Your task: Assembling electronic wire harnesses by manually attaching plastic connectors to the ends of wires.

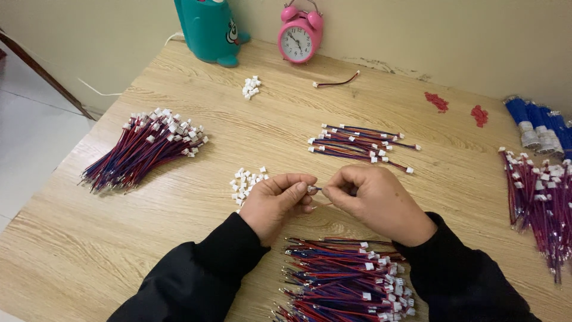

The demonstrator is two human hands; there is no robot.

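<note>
My left hand (277, 200) and my right hand (375, 200) meet over the middle of the wooden table (179, 238). Between their fingertips they pinch one thin red-and-blue wire (314, 189) at its end; most of the wire is hidden by the fingers. A small pile of white plastic connectors (245, 182) lies just left of my left hand. A heap of red-and-blue wires with white connectors (348, 280) lies between my forearms at the near edge. A smaller spread of the same wires (360, 146) lies just beyond my hands.
A big wire bundle (143, 152) lies at the left, another (542, 197) at the right edge below blue rolls (539, 122). Further back sit more white connectors (251, 87), a lone wire (336, 81), red bits (437, 101), a pink alarm clock (300, 36) and a teal container (208, 30).
</note>
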